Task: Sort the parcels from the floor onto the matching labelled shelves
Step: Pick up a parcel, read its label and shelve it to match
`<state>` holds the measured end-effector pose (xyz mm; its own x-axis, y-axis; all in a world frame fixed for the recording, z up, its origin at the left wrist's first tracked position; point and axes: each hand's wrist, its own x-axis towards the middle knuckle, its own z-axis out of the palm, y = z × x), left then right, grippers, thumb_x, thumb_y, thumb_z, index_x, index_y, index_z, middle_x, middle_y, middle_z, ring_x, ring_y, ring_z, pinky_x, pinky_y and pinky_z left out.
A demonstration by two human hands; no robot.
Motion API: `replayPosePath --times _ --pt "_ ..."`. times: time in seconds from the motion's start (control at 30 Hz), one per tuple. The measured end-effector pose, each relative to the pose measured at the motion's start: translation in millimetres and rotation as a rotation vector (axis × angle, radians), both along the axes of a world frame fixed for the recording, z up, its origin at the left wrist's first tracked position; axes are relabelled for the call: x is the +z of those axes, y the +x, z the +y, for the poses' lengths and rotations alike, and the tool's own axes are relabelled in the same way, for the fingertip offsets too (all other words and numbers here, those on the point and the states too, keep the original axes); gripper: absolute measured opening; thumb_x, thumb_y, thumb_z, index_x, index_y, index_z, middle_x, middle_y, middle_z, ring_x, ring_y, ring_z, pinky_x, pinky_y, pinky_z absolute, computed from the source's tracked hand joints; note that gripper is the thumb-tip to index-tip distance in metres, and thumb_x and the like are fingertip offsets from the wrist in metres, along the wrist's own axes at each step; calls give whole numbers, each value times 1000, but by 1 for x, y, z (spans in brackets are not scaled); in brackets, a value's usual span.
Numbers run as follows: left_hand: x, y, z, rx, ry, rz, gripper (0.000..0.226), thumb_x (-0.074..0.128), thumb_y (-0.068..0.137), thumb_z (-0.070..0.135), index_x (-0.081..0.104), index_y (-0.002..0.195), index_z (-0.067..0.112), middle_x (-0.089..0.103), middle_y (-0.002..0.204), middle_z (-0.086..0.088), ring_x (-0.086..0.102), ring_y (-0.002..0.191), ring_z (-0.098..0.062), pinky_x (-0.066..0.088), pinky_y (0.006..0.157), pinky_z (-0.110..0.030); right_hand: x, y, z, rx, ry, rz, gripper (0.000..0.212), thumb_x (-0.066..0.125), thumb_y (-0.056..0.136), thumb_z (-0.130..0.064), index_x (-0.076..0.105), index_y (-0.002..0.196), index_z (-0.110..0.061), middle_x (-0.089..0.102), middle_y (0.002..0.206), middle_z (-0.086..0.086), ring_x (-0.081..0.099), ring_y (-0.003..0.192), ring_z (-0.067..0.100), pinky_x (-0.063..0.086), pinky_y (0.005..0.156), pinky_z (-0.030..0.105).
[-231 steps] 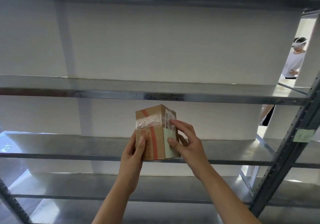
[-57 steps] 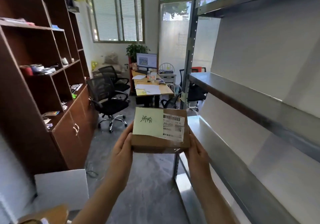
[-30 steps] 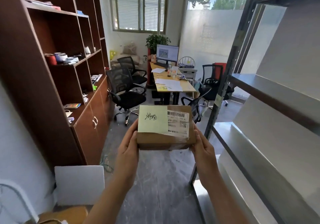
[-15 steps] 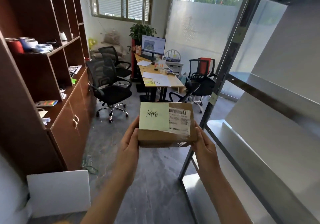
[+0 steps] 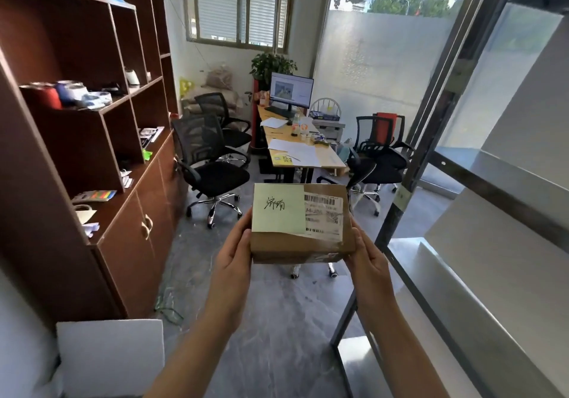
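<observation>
A small brown cardboard parcel (image 5: 295,248) is held up in front of me at chest height. A pale green note with handwritten characters and a white barcode label cover its top. My left hand (image 5: 234,259) presses its left side and my right hand (image 5: 368,259) presses its right side. The grey metal shelving (image 5: 505,182) runs along the right, and the visible shelf boards hold nothing. A small pale label sits on the rack's upright post (image 5: 400,196); its writing is too small to read.
A brown wooden cabinet (image 5: 101,139) with open compartments lines the left wall. Black office chairs (image 5: 212,170) and a desk (image 5: 304,154) with a monitor stand ahead. A white foam sheet (image 5: 110,357) leans at the lower left. Grey floor stretches between cabinet and rack.
The view has swung slightly back to the right and nearer the rack's end post. The parcel stays gripped between both hands in the same pose.
</observation>
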<state>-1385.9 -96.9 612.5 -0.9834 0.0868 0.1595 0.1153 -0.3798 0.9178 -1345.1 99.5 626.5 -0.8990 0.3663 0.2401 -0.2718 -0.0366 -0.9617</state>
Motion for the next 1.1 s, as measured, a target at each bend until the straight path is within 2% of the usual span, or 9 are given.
replayPosePath --times 0.07,0.2,0.33,0.47,0.7,0.87,1.0,1.1 --pt "2 -10 7 17 -8 -6 42 43 109 20 67 124 52 65 140 11 53 137 -9 37 119 -42 3 -12 7 10 -6 10 37 35 107 -20 56 137 -26 65 134 6 63 123 19 56 94 21" --pt "5 -29 25 31 -40 3 38 43 109 24 62 133 47 63 142 10 52 138 -12 37 119 -46 5 -36 26 33 -34 38 37 35 107 -16 57 136 -22 66 133 10 61 125 26 52 101 32" --pt "8 -45 47 77 -12 -9 39 44 109 23 68 124 50 65 140 8 54 136 -12 37 119 -45 4 -56 46 45 -30 72 36 35 107 -15 59 130 -30 67 132 11 62 123 26 52 101 34" --pt "5 -56 69 98 -30 -17 37 44 108 24 66 126 48 66 139 7 55 135 -14 37 119 -47 -3 -74 69 72 -26 62 36 36 107 -18 60 128 -35 66 135 9 61 126 22 51 104 38" --pt "-5 -74 102 88 -6 -10 39 40 109 16 63 135 34 66 140 4 55 136 -15 39 117 -41 -14 -91 100 108 -40 40 37 35 107 -16 60 127 -36 66 135 5 61 126 19 52 103 28" --pt "-8 -95 118 72 -3 -19 40 39 109 14 61 138 31 67 137 7 57 133 -10 43 109 -32 -17 -105 114 67 -45 20 36 39 105 -17 62 124 -36 65 137 6 60 127 20 50 104 36" --pt "-10 -121 128 39 -12 -32 40 40 109 15 65 132 36 69 135 9 58 131 -8 42 108 -31 -18 -122 122 18 -17 1 36 36 107 -15 58 132 -29 67 133 6 63 123 21 54 100 40" --pt "-8 -141 131 10 4 -32 43 39 109 13 68 120 43 72 127 14 60 127 -5 44 100 -25 -18 -137 124 -28 25 -11 37 34 108 -16 57 133 -31 75 116 -9 69 109 11 61 83 27"
